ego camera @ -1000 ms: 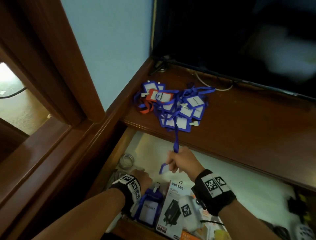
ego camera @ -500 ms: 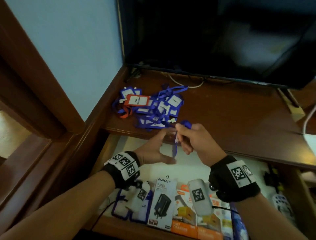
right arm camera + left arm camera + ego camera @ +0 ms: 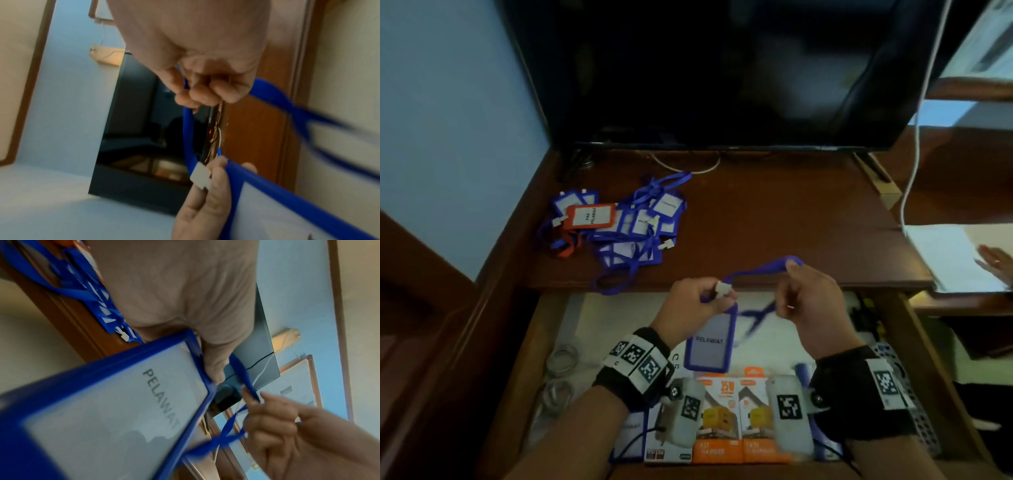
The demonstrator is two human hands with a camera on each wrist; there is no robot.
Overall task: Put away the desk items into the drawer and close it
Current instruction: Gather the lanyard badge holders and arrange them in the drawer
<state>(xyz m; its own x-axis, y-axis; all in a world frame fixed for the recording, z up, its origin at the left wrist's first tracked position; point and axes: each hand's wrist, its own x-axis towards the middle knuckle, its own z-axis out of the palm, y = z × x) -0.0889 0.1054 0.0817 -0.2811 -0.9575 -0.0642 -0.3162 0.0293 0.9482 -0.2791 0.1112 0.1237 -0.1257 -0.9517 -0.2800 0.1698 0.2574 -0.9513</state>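
Both hands [image 3: 693, 305] hold the badge [image 3: 709, 341] hanging upright, long axis vertical.

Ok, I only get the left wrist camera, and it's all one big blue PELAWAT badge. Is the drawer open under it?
Observer: Yes. The head view shows the drawer pulled open, with the badge holder hanging over it from the left hand.
Operator: Is there stuff in there already?
Observer: Orange charger boxes stand in a row along the drawer's front edge.
Operator: Are all the other badges blue too?
Observer: Not all. In the pile of badge holders on the desk, one holder has a red frame.
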